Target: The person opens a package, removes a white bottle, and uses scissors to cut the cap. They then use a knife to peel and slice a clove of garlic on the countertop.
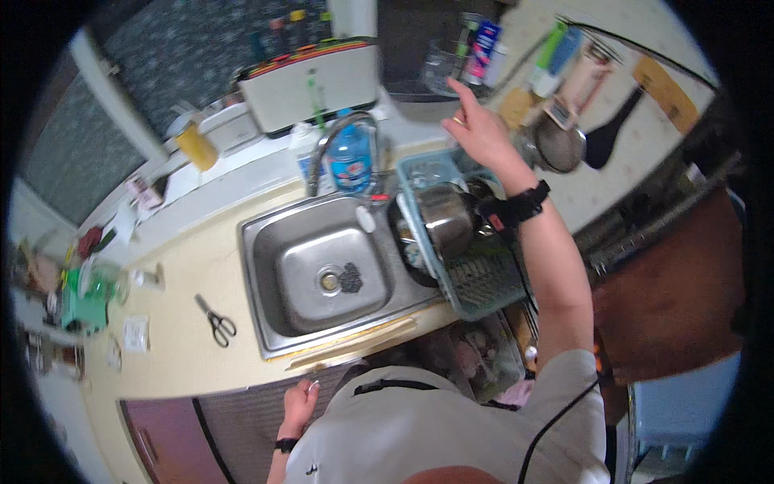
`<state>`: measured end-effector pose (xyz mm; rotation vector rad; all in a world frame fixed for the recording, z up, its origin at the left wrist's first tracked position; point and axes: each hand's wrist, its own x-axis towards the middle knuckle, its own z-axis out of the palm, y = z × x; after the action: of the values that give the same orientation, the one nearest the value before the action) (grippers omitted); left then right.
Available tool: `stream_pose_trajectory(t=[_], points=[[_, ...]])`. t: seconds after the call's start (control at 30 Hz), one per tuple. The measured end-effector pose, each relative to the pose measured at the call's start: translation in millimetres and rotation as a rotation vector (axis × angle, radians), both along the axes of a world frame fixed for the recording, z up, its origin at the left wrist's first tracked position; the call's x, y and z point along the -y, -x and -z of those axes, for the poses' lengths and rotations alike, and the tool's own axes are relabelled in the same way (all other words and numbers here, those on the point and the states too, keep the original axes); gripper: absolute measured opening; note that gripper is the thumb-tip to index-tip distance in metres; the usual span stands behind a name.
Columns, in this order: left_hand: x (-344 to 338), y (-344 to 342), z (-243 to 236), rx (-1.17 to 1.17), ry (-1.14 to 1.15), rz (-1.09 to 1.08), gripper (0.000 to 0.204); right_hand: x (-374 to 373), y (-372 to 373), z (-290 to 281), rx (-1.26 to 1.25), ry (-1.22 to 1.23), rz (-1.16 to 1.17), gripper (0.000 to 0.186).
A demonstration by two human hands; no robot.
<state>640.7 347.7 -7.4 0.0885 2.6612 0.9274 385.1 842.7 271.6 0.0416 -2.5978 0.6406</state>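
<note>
Right hand [480,133] of the wearer, as I see it from my remote seat through the head camera, is held out beyond the dish rack, index finger extended and thumb standing apart from it; the remaining fingers are partly hidden. Its index fingertip lies at the lower edge of a clear glass tumbler [436,71], the nearest thing to it; I cannot tell whether they touch. Just to the right of the tumbler stands a blue-and-pink tube [483,50]. Left hand [299,402] hangs low, before the cabinet front and near the counter edge, fingers curled; I make out something small and whitish at the fingertips, but cannot tell whether it is pinched. Below the right forearm, the light-blue dish rack [477,303] carries a steel pot [448,219]. To its left I note the stainless-steel sink [302,270], with a curved faucet [316,149] and a blue bottle [350,164] behind it, and black-handled scissors [218,324] on the counter. A round mesh strainer [559,146] and a black utensil [611,135] appear to the right of the right wrist.
</note>
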Motion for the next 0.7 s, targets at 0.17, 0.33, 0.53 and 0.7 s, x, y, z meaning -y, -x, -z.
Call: stream_pose_trajectory(t=[0.17, 0.33, 0.53, 0.7], points=[[-11.3, -10.6, -5.2, -0.043, 0.008, -0.067, 0.031, 40.1, 28.8, 2.8, -0.008, -0.049, -0.188, 0.066], [-11.0, -28.4, -7.6, 0.003, -0.029, -0.189, 0.030, 75.7, 61.4, -8.3, 0.063, -0.061, -0.298, 0.063], [-5.3, -46.3, -12.7, 0.028, -0.034, -0.333, 0.030, 143.6, 85.4, -12.4, 0.094, -0.112, -0.420, 0.060], [2.6, -55.1, -9.0, 0.028, -0.100, -0.440, 0.029, 172.1, 102.8, -4.0, 0.074, -0.232, -0.492, 0.050]])
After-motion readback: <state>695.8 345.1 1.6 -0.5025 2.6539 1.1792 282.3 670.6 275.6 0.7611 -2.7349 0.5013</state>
